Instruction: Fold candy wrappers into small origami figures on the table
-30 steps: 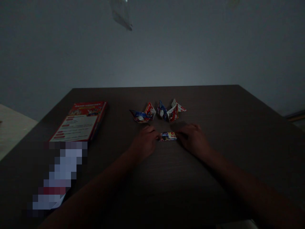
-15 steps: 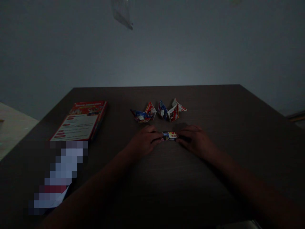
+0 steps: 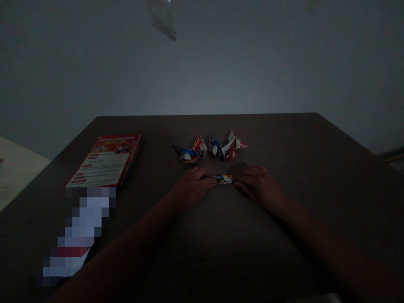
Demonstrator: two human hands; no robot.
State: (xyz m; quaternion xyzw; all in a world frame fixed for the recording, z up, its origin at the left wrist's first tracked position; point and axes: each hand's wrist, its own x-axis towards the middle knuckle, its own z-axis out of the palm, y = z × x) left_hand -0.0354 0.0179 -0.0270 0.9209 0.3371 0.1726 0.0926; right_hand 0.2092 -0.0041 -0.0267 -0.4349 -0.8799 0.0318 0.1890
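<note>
A small folded piece of printed paper [image 3: 223, 179], coloured blue, white and yellow, lies low over the table between my hands. My left hand [image 3: 194, 185] pinches its left end, and my right hand [image 3: 257, 184] grips the right end between thumb and fingers. Just beyond my hands stand two folded paper boats: one blue and red boat [image 3: 190, 154] on the left, and another boat [image 3: 223, 150] in blue, red and white on the right. The fingertips cover both ends of the held paper.
On the left of the dark table [image 3: 277, 134] lies a stack of red and white printed leaflets [image 3: 102, 162]. A pixelated patch [image 3: 83, 223] hides the part nearer me. Behind the table rises a grey wall [image 3: 252, 63], with a clear plastic bag [image 3: 162, 19] hanging on it.
The folded paper between my hands has tilted and looks narrower, with less of its yellow and white face showing. My right fingers have shifted slightly. The paper boats stay put.
</note>
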